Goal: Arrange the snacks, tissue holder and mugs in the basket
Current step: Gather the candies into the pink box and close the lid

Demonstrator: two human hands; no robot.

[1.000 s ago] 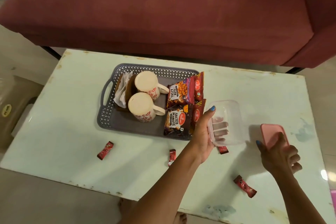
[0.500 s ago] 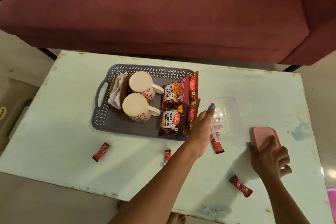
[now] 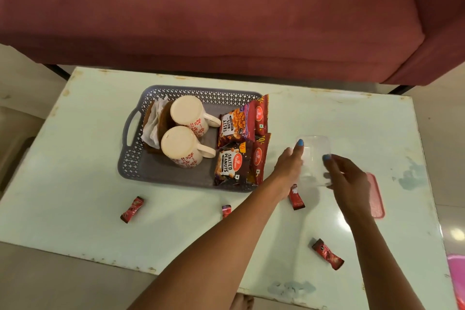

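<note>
A grey perforated basket (image 3: 130,163) sits on the pale table. It holds two upside-down white mugs with red flowers (image 3: 186,113) (image 3: 180,145), a brown tissue holder (image 3: 156,123) at its left, and snack packets (image 3: 236,126) (image 3: 232,163) standing along its right side. Just right of the basket, a clear plastic container (image 3: 314,156) is gripped between my left hand (image 3: 289,168) on its left side and my right hand (image 3: 349,181) on its right side. Its pink lid (image 3: 376,196) lies flat on the table, partly hidden by my right hand.
Several small red sachets lie loose on the table (image 3: 75,184): one at the front left (image 3: 132,209), one beside my left forearm (image 3: 226,210), one under the container (image 3: 296,196), one at the front right (image 3: 327,253). A maroon sofa (image 3: 226,20) runs along the far edge.
My right hand left the pink lid and came up to the clear container's right side. My left hand keeps hold of the container, which has shifted slightly.
</note>
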